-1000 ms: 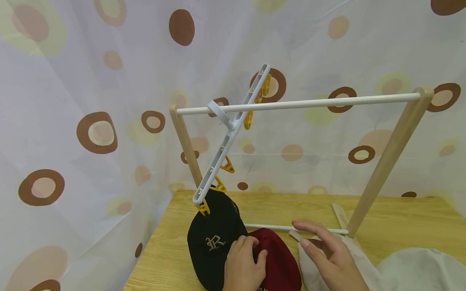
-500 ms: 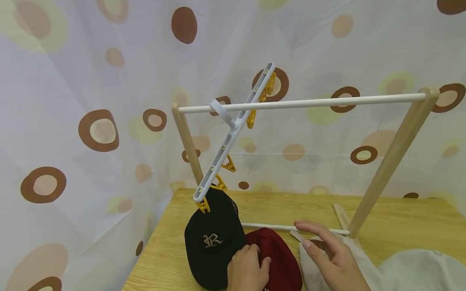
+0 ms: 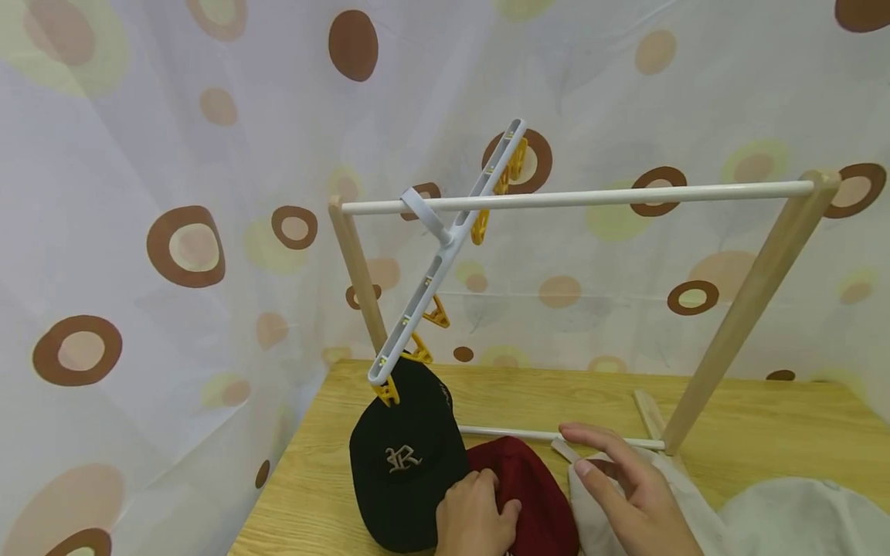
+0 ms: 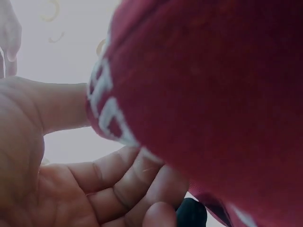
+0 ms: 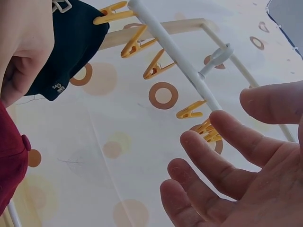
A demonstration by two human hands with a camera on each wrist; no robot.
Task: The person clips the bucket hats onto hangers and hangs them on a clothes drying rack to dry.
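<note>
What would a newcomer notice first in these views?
The tilted white clip hanger hooked on the rack's top rail, its lowest yellow peg gripping the black cap. Below, the left hand holds the red cap; the right hand hovers open over pale cloth.

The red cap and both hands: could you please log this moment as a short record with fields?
left hand: grips the red cap, fingers curled on its crown
right hand: open, fingers spread, above the beige cap
black cap: clipped by a yellow peg of the clip hanger
clip hanger: hooked on the rack's white rail, tilted
support: wooden table
</note>
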